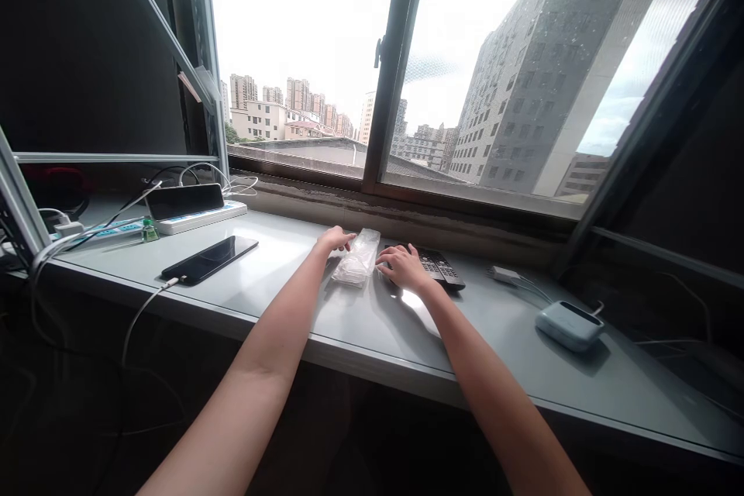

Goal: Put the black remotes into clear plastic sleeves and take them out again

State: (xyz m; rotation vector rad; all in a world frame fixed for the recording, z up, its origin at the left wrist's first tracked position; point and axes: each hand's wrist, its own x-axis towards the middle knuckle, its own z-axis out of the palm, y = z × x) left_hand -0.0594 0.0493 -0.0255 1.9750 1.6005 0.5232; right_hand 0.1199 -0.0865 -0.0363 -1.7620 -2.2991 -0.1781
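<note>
A clear, crinkled plastic sleeve [358,257] lies flat on the grey tabletop between my two hands. My left hand [335,239] is at the left edge of the sleeve, fingers stretched toward it and not visibly closed on it. On the other side, my right hand [402,266] rests low with its fingers apart, the tips close to the sleeve's right edge. Black remote controls [446,270] with many small buttons lie side by side just right of that hand, which covers part of them.
On the left, a black phone [210,259] lies with a white cable plugged in. Behind it, another phone [184,201] leans on a white power strip [203,217] beside a small green bottle [149,231]. A pale blue power bank [570,325] and a white plug [504,273] are at right.
</note>
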